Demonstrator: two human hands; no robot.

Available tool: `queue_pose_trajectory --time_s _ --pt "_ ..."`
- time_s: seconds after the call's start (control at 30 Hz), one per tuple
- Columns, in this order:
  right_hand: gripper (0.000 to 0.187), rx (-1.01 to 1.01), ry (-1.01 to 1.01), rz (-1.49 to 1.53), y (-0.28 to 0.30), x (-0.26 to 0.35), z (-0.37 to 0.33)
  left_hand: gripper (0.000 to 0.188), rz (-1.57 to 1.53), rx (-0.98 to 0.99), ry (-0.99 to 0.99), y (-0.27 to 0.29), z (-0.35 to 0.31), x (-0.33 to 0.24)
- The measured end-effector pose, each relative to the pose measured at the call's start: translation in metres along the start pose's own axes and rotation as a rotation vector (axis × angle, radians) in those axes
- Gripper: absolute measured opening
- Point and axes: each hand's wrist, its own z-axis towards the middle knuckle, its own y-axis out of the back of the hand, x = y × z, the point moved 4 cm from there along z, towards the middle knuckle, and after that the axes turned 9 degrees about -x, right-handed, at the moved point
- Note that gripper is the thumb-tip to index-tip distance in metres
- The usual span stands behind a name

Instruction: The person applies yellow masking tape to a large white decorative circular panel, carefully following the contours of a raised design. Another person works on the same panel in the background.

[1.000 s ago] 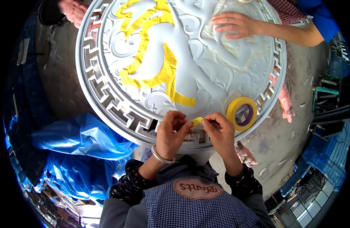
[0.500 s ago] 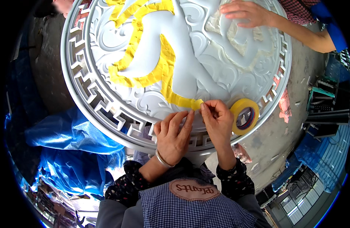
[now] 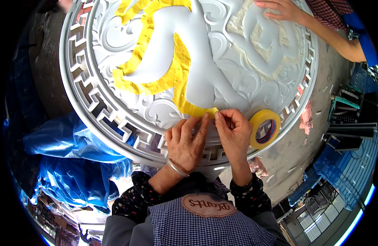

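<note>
A large round pale grey relief panel (image 3: 201, 84) with carved scrolls and a pierced key-pattern rim lies before me. Yellow masking tape (image 3: 181, 69) follows the edges of a raised shape in short overlapping pieces. At the strip's near end, my left hand (image 3: 185, 141) is closed, with thumb and forefinger on the tape. My right hand (image 3: 235, 133) pinches the tape's end between thumb and forefinger, right beside the left fingertips. A roll of yellow masking tape (image 3: 256, 119) stands against the outer side of my right hand; whether its curled fingers hold the roll is hidden.
Across the panel at the far right, another person's hand (image 3: 285, 11) rests over a section edged with translucent film (image 3: 238, 24). Crumpled blue sheeting (image 3: 74, 139) lies left of the panel. Dark metal frames (image 3: 353, 129) and blue ribbed sheets (image 3: 347, 164) are at the right.
The view has shifted slightly. The other person's hand has slid a little to the right and away. Both my hands stay at the tape's end, with fingertips barely moved.
</note>
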Motion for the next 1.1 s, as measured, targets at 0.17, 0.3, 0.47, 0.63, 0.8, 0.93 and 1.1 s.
queue_pose_trajectory --time_s 0.17,0.3,0.47,0.63,0.8,0.93,1.1 --pt "0.014 -0.006 0.006 -0.019 -0.0002 0.0019 0.0001 0.06 0.002 0.005 0.008 -0.0005 0.0 0.0" --pt "0.014 -0.017 0.008 -0.035 -0.001 0.0007 0.0004 0.061 0.019 0.002 0.004 -0.0028 -0.0011 0.0008" --pt "0.014 -0.037 0.013 -0.044 -0.002 0.0018 0.0007 0.062 0.033 -0.013 -0.002 -0.0042 -0.0011 0.0005" --pt "0.013 -0.037 0.013 -0.076 -0.0031 0.004 0.0022 0.063 0.035 0.0 0.007 -0.0033 -0.0001 0.0" --pt "0.012 -0.041 0.018 -0.113 -0.0038 0.0056 0.003 0.063 0.031 -0.013 0.006 -0.0023 0.0017 -0.0006" --pt "0.012 -0.038 0.029 -0.148 -0.0043 0.0059 0.0041 0.064 0.03 -0.009 0.007 -0.0026 0.0014 -0.0004" --pt "0.013 -0.052 0.053 -0.17 -0.0058 0.0072 0.0046 0.065 0.028 -0.007 0.003 -0.0028 0.0014 -0.0001"
